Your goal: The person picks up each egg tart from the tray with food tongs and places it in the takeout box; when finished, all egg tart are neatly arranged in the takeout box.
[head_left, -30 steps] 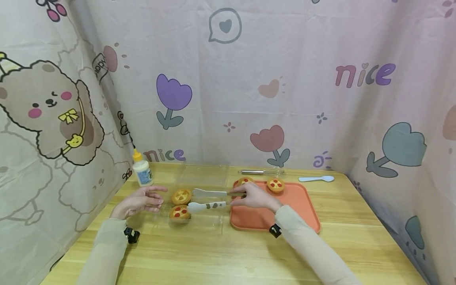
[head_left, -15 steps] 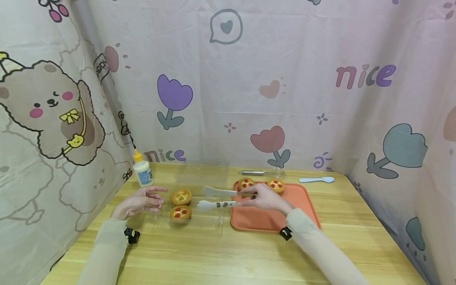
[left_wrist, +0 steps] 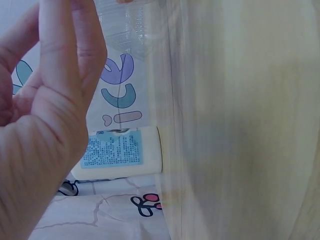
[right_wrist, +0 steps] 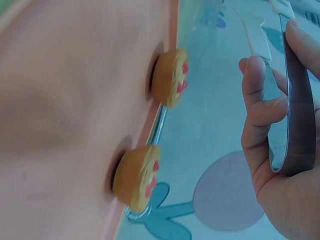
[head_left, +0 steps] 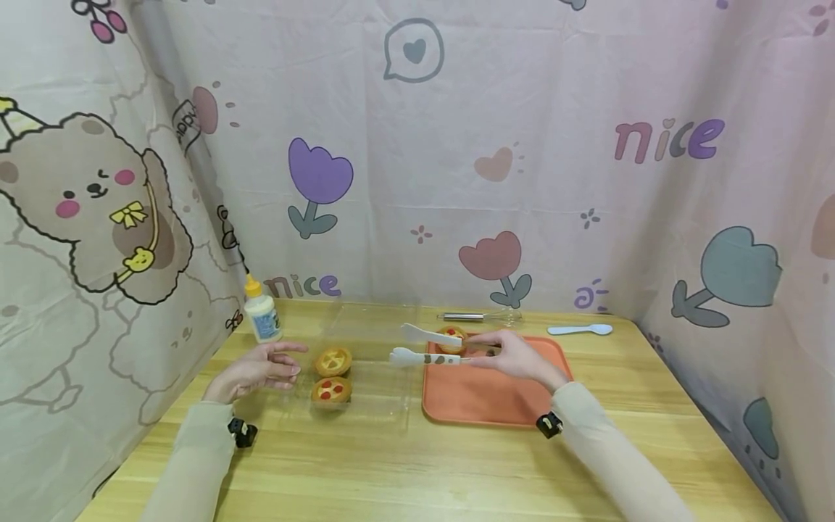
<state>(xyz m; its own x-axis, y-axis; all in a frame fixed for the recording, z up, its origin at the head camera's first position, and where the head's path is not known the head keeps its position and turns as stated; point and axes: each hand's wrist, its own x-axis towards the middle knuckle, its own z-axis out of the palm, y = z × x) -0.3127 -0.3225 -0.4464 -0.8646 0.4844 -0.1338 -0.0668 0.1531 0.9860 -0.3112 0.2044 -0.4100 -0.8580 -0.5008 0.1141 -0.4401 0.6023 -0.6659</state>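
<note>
My right hand (head_left: 518, 355) grips metal-handled tongs (head_left: 432, 358) with white, brown-spotted ends, raised over the coral tray (head_left: 457, 402). The tong tips are spread and point left, with nothing between them. In the right wrist view, fingers and thumb wrap the bent metal handle (right_wrist: 302, 115). Two red-topped tarts, a nearer one (right_wrist: 137, 177) and a farther one (right_wrist: 170, 77), sit on the tray. My left hand (head_left: 257, 371), fingers loosely bent, is at the left side of a clear plastic box (head_left: 381, 415). Inside it are a yellow tart (head_left: 333, 361) and a red-dotted tart (head_left: 331, 391).
A glue bottle (head_left: 264, 319) with a yellow cap stands at the back left. Along the back lie a whisk (head_left: 464, 316) and a pale blue spoon (head_left: 580, 329). Printed curtains (head_left: 404, 145) enclose the wooden table (head_left: 417, 471).
My right hand has moved the tongs right and slightly up, away from the tarts in the box to over the tray. The red-dotted tart stays in the box. The left hand has kept its place.
</note>
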